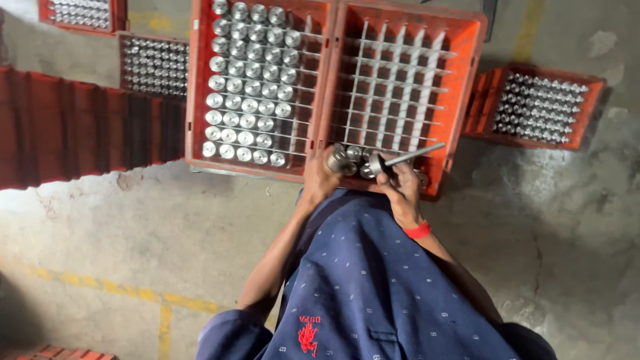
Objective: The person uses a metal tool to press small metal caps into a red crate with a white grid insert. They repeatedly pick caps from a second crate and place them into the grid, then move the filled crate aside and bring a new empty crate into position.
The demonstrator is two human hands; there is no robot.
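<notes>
head view, looking down past a dark blue dotted shirt (373, 293) onto two orange crates set side by side on a concrete floor (133, 233). left crate (195, 87) largely filled with rows of round silver metal parts (248, 87) standing in a white divider grid. right crate (467, 80) mostly bare cells, with only a few parts (353, 155) along the near edge. left hand (320, 179) closed around one cylindrical metal part (335, 160), held just above the near edge of the right crate. right hand (400, 187), with a red band (418, 231) at the wrist, closed around a slim metal rod with a disc-shaped head (403, 158), angled over the same corner; whether rod and held part touch, not discernible. step in hand, by judgement: handling or checking a single part with the rod at the near row of the right crate. next move, by judgement: calls for steady alignment of part and cell, upright seating beside the parts already placed. further crates of similar parts: one at right (540, 107), two at upper left (153, 63), well apart from both hands.
</notes>
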